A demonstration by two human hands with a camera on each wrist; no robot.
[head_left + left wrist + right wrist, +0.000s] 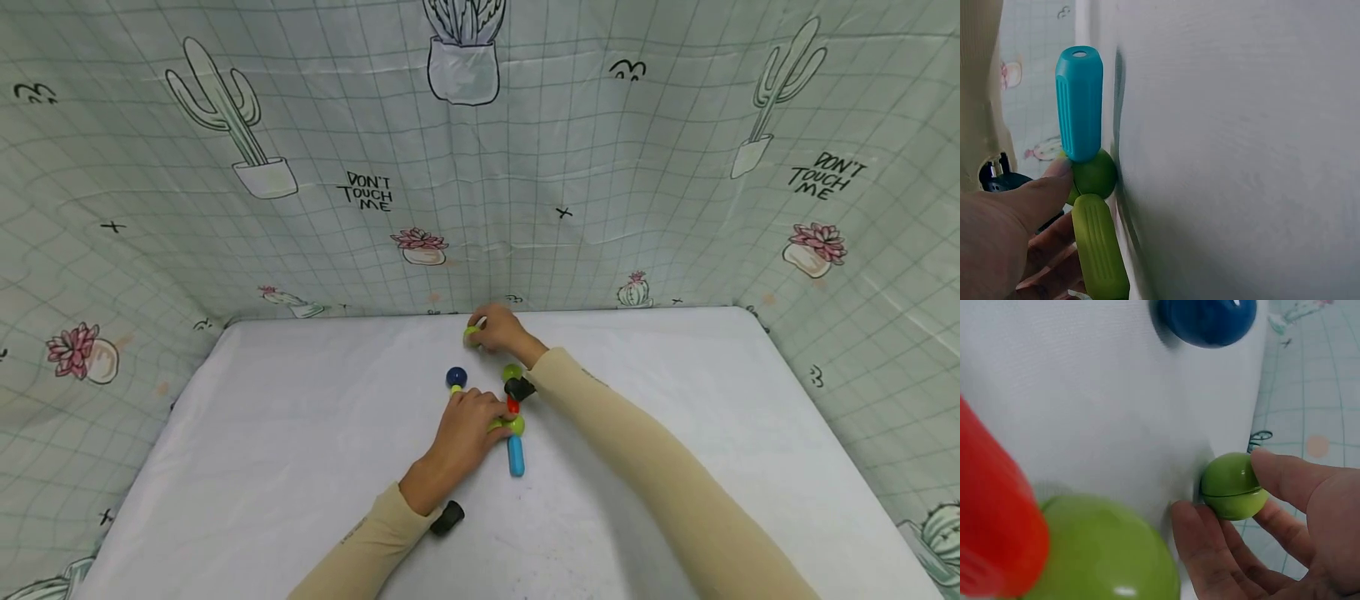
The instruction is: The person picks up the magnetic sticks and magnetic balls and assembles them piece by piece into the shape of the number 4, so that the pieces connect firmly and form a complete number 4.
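Observation:
My left hand (467,425) grips a green ball (1097,174), thumb on its near side and fingers behind. A light-blue ribbed rod (1079,106) and a lime-green ribbed rod (1100,247) extend from that ball. Also at it in the head view is a red rod (513,406), leading toward a second green ball (512,372). A dark-blue ball (456,377) sits beyond my left hand, at the lime rod's far end. Near the table's back edge, my right hand (501,329) pinches a separate green ball (1232,485) with a seam around its middle.
A white cloth covers the table (300,417). Behind it and along both sides hangs a checked curtain (495,167) printed with cacti. Each wrist carries a black camera, one by the left sleeve (447,517) and one by the right (520,388).

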